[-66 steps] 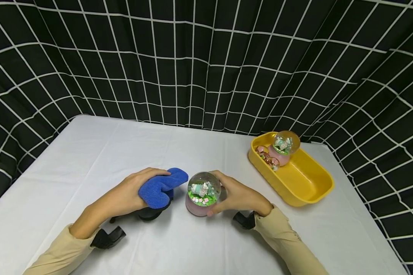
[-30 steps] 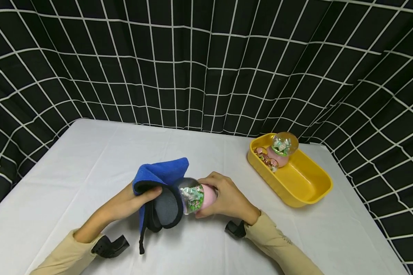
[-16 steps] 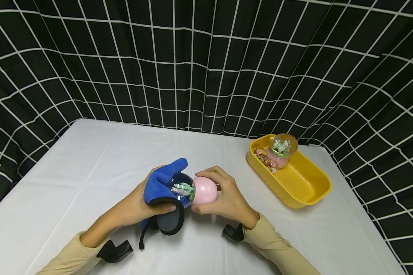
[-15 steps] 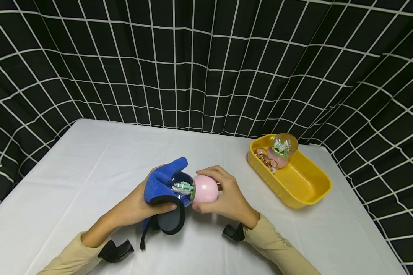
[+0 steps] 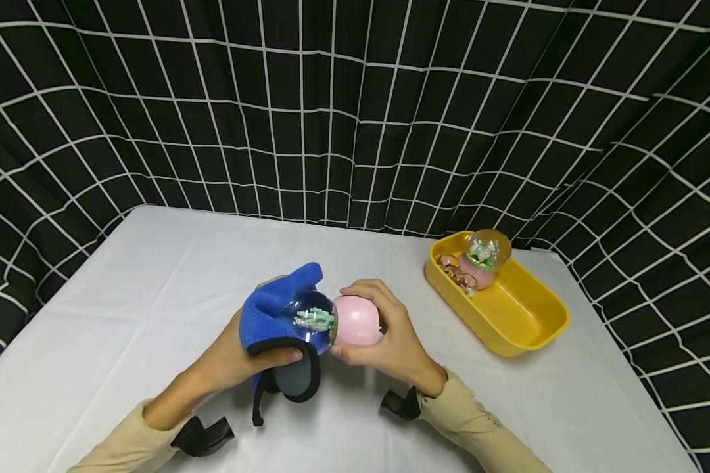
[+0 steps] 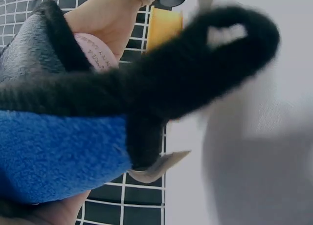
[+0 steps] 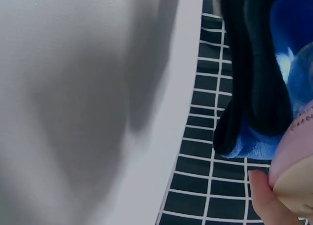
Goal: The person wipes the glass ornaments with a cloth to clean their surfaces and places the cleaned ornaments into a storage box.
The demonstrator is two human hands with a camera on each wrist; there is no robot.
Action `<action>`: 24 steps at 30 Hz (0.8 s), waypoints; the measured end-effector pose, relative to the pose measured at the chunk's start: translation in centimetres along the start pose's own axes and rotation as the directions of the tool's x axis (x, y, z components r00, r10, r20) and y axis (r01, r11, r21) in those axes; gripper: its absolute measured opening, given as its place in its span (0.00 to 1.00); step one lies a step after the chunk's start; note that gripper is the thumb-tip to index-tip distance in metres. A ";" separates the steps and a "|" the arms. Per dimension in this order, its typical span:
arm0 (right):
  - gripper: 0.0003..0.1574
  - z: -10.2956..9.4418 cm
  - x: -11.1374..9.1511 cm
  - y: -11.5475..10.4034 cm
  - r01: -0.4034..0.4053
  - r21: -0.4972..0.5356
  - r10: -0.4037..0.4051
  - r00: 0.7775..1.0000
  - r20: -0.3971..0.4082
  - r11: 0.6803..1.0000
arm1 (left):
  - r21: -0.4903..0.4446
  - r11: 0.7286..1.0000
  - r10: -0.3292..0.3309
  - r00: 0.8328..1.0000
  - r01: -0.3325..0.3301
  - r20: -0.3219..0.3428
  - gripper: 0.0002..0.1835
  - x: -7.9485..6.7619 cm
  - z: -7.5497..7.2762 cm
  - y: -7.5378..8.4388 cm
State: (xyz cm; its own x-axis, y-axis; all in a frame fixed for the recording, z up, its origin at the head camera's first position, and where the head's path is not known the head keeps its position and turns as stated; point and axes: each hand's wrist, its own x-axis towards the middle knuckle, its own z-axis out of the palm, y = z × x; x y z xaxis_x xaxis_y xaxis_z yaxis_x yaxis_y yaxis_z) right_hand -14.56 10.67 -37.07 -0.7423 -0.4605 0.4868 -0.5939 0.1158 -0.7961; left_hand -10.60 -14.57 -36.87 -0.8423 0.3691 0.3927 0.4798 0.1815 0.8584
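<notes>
My left hand (image 5: pixel 227 355) grips a blue cloth (image 5: pixel 266 312) with black edging and a grey underside, wrapped against the clear ball of a snow globe (image 5: pixel 315 320). Inside the ball sits a small pale-green and white figure. The globe lies on its side, raised off the table, its pink base (image 5: pixel 357 320) pointing right. My right hand (image 5: pixel 396 335) holds that base between thumb and fingers. In the left wrist view the cloth (image 6: pixel 58 151) hides most of the globe; lettering shows on the pink base (image 6: pixel 95 51). The right wrist view catches my right thumb (image 7: pixel 266 200) below the base.
A yellow tray (image 5: pixel 526 315) stands at the right of the white table (image 5: pixel 171 282). It holds another pink-based snow globe (image 5: pixel 479 266) and several small shiny ornaments (image 5: pixel 458 276). A black gridded curtain (image 5: pixel 307 118) rises behind the table.
The globe stood upright on the table and has been lifted and tipped, its ball towards the left. The cloth came over the ball, and the right hand moved from the globe's side to its base.
</notes>
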 end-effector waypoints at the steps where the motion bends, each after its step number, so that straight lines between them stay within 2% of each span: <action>1: 0.42 -0.1 0.0 0.0 0.007 0.009 -0.007 1.000 0.004 1.000 | 0.008 1.000 0.009 1.000 -0.009 -0.003 0.50 0.0 0.0 0.0; 6: 0.42 -0.4 0.0 0.1 0.013 0.069 -0.015 0.999 0.029 0.998 | 0.043 0.999 0.022 0.998 -0.020 -0.066 0.38 -0.2 -0.1 -0.1; 9: 0.42 -0.7 0.0 0.2 0.022 0.116 -0.027 0.999 0.043 0.993 | 0.013 0.999 0.039 0.991 -0.038 -0.128 0.29 -0.2 -0.2 -0.1; 12: 0.43 -0.7 0.1 0.2 0.041 0.152 -0.051 0.997 0.061 0.988 | -0.021 0.997 0.074 0.981 -0.079 -0.181 0.21 -0.2 -0.3 0.0; 14: 0.43 -0.7 0.1 0.2 0.054 0.163 -0.065 0.996 0.065 0.985 | -0.030 0.993 0.111 0.975 -0.119 -0.194 0.20 -0.1 -0.3 0.1; 16: 0.44 -0.7 0.1 0.1 0.055 0.164 -0.066 0.996 0.065 0.985 | -0.031 0.987 0.149 0.971 -0.157 -0.186 0.21 0.0 -0.3 0.0; 19: 0.44 -0.8 0.1 0.0 0.026 0.170 -0.036 0.998 0.060 0.985 | -0.045 0.983 0.172 0.975 -0.180 -0.144 0.25 0.0 -0.4 0.0; 24: 0.42 -1.0 0.0 -0.2 -0.074 0.171 0.065 0.996 0.056 0.983 | -0.044 0.992 0.118 0.992 -0.120 -0.034 0.45 0.0 -0.1 0.1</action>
State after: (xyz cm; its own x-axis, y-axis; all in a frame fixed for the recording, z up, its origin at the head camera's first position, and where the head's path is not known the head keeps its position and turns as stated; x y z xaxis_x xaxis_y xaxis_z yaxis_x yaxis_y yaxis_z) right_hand -14.76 11.55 -36.50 -0.7610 -0.5003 0.4130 -0.4758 -0.0023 -0.8795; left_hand -10.57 -14.69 -36.76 -0.7874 0.3570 0.5025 0.5659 0.0957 0.8189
